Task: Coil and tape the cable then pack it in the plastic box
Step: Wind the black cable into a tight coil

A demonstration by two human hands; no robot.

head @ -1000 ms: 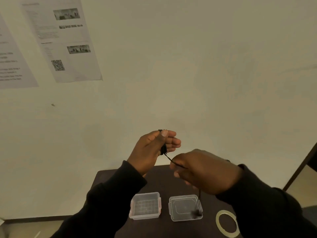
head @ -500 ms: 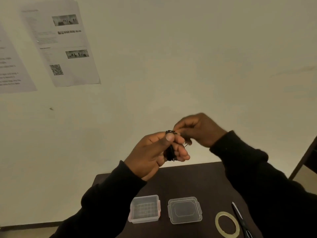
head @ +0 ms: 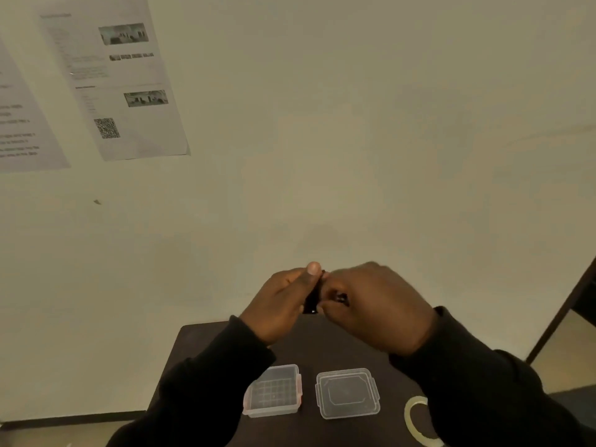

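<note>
A thin black cable (head: 312, 300), wound into a small bundle, is held up in front of the wall above the table. My left hand (head: 282, 303) pinches the bundle, thumb on top. My right hand (head: 374, 306) is closed on the cable's end right beside it, and the two hands touch. Most of the cable is hidden between the fingers. Below on the dark table (head: 206, 337) stands the open clear plastic box (head: 274, 391) with its separate clear lid (head: 347, 392) to its right. A roll of clear tape (head: 416, 419) lies at the right, partly covered by my right sleeve.
The table is small, with its back edge against a pale wall. Printed sheets (head: 122, 79) hang on the wall at upper left. A dark frame (head: 574, 304) stands at the right edge. Floor shows to the left of the table.
The loose cable that hung down a second ago has been wound onto the bundle. My right hand circled up behind the left hand and has now come down in front, against it.
</note>
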